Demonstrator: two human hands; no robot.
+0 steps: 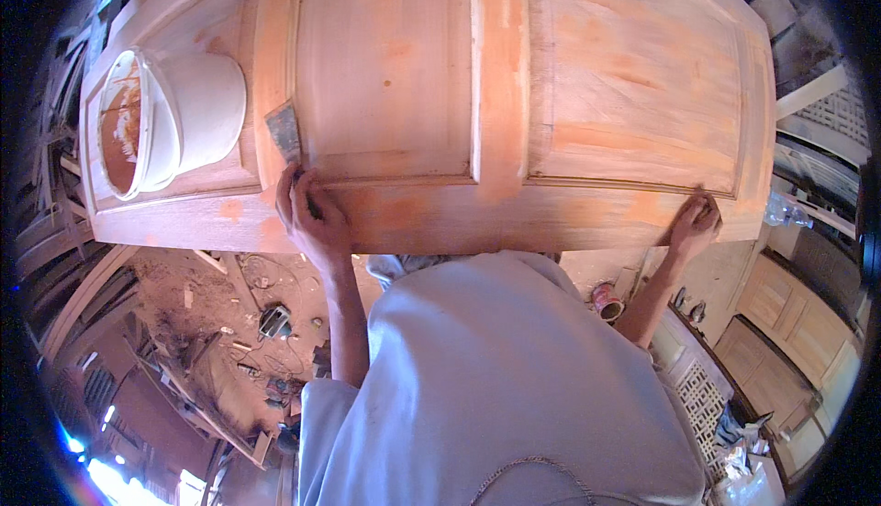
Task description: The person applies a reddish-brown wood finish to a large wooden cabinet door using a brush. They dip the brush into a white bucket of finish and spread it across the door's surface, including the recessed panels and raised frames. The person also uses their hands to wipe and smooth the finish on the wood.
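A panelled wooden door (385, 75) lies flat in front of me, with orange filler smeared over its frame and panels. My left hand (314, 217) is closed around a putty knife (284, 132), whose grey flat blade rests over the upright between the left and middle panels. At the lower right corner of the right panel, my right hand (696, 222) has its fingers bunched together near the moulding; whatever they pinch is hidden. To the left of the putty knife, a white plastic bucket (204, 107) lies on its side on the door, its inside coated with orange-brown filler.
Below the door's near edge, the dusty floor (197, 290) holds a dark power tool (274, 322) and scattered scraps. A paint tin (607, 300) stands by my right forearm. Wooden door panels (780, 309) lean at the right, and timber pieces (69, 130) crowd the left.
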